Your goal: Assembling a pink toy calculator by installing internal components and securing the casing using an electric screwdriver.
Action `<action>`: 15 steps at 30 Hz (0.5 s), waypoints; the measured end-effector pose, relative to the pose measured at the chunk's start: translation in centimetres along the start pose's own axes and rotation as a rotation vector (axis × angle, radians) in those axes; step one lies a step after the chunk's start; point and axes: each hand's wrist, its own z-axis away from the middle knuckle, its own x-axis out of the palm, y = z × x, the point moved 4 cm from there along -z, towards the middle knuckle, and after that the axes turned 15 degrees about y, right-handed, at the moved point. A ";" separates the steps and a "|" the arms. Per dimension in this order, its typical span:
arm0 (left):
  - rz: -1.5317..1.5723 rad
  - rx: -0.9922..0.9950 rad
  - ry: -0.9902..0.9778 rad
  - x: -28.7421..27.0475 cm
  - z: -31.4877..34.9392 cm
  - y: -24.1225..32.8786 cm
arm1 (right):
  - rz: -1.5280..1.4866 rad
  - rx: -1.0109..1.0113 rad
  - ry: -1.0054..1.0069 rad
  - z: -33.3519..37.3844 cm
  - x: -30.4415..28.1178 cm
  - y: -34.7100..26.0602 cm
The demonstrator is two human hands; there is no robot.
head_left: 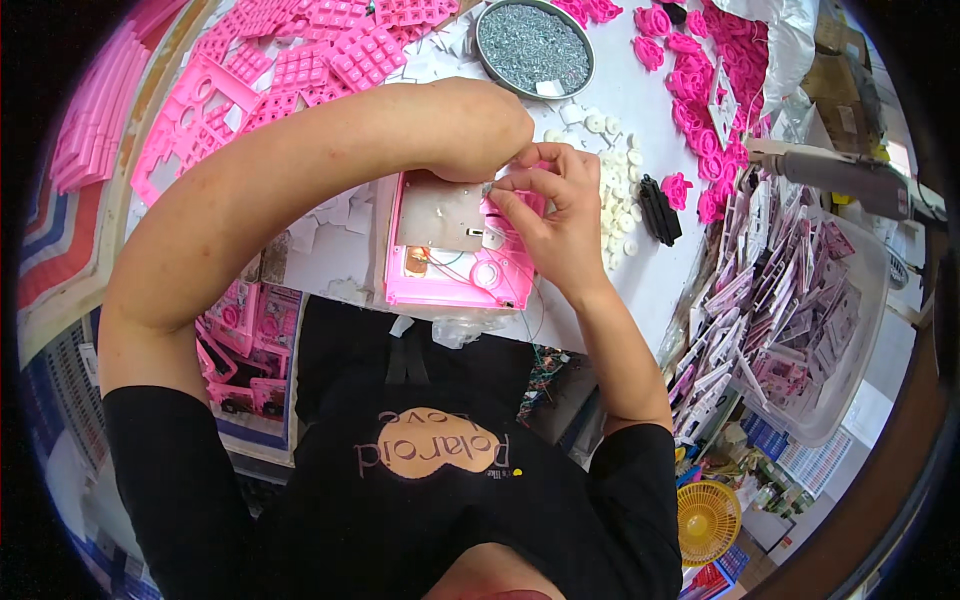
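Note:
A pink plastic housing (455,292) lies at the table's front edge with its inside facing up. Over its upper left part is a cloudy grey panel (430,215), and thin wires run beside a round pink ring (486,274). My right hand (562,205) is closed in a pinch at the panel's upper right edge; whatever sits between the fingertips is too small to make out. Reaching across from the left, my left hand (485,125) is bent over the housing's top edge, close to my right fingers. Its own fingers are mostly hidden behind the hand.
A round metal dish (533,48) of small screws stands at the back, beside pink keypads (365,58). White round parts (620,190), a black plastic part (659,212) and pink rose-shaped pieces (690,80) lie right. A powered screwdriver (845,180) hangs above a full clear bin (872,310).

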 end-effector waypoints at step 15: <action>-0.097 -0.008 -0.023 0.5 -0.4 -0.1 | 0.257 -0.424 -0.161 0.5 -1.1 -4.0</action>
